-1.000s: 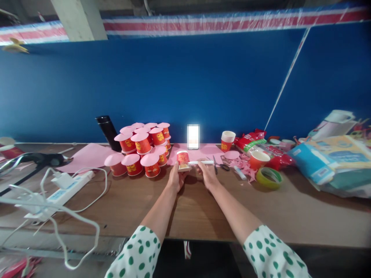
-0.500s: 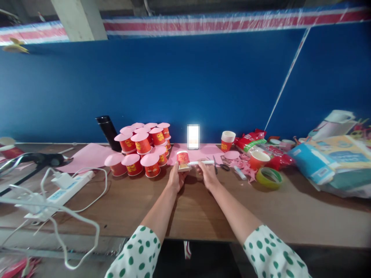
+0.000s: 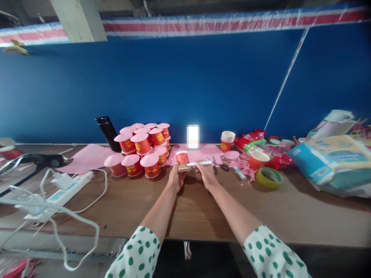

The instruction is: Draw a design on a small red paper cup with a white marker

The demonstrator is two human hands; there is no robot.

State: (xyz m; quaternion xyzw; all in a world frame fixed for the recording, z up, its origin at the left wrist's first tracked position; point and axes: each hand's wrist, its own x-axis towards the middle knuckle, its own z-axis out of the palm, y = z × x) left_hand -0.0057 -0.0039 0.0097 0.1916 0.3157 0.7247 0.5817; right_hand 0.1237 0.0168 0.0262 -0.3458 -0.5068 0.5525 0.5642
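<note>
My left hand [image 3: 175, 178] is closed around a red paper cup [image 3: 182, 159] with a white rim and gold print, held above the front of a pink sheet [image 3: 208, 150]. In my right hand [image 3: 206, 174] is a slim white pen-like stick [image 3: 204, 163], pointing left with its tip at the cup's lower right side. Whether the tip touches the cup I cannot tell. Scissors [image 3: 215, 165] lie just right of my right hand. On the left stand several red cups topped with pink paper discs [image 3: 141, 138], stacked in layers.
Pink paper scraps [image 3: 245, 164], a white tube [image 3: 240, 173], a roll of tape [image 3: 269, 178] and an upright red cup [image 3: 259, 159] lie to the right. Nested cups [image 3: 227, 141] stand behind. A power strip [image 3: 59, 193] with loose cables and a black flask [image 3: 108, 133] are on the left.
The white stick and my right hand have shifted slightly left toward the cup. More of the scissors shows now. My left hand keeps its hold on the cup.
</note>
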